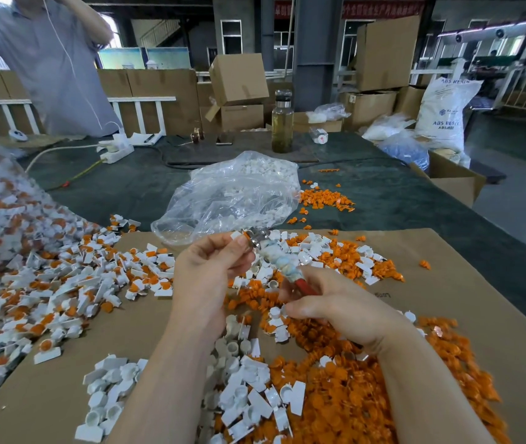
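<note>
Clearly we are midway: our left hand pinches one white piece against the metal head of the tool, which our right hand grips by its red handle, above the cardboard's middle. Finished pieces crowd its left edge, while loose orange caps and white housings by the near edge look unassembled.

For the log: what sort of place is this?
Most likely a factory assembly bench. Heaps of small white plastic housings and orange plastic caps cover a brown cardboard sheet, brown cardboard cartons are stacked behind, and a white woven sack reads ABS resin. The right hand grips a red-handled metal tool.
</note>
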